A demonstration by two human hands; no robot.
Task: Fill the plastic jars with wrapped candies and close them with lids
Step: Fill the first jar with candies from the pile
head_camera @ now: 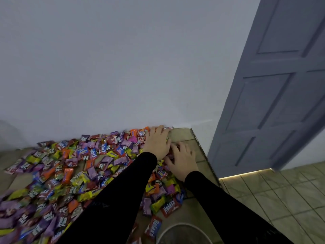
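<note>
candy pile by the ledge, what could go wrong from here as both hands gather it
The candy pile runs close to the raised platform's edge, and both the left hand and the right hand work beside it, so a sweep could push candies onto the lower floor. The jar sits low, behind the forearms, largely out of view; a sleeve could probably knock it.

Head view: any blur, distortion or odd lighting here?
Head view: wide-angle bend bows the door; candies at the lower left smear soft; dim, bluish light on the wall; a bright strip glows under the door.
</note>
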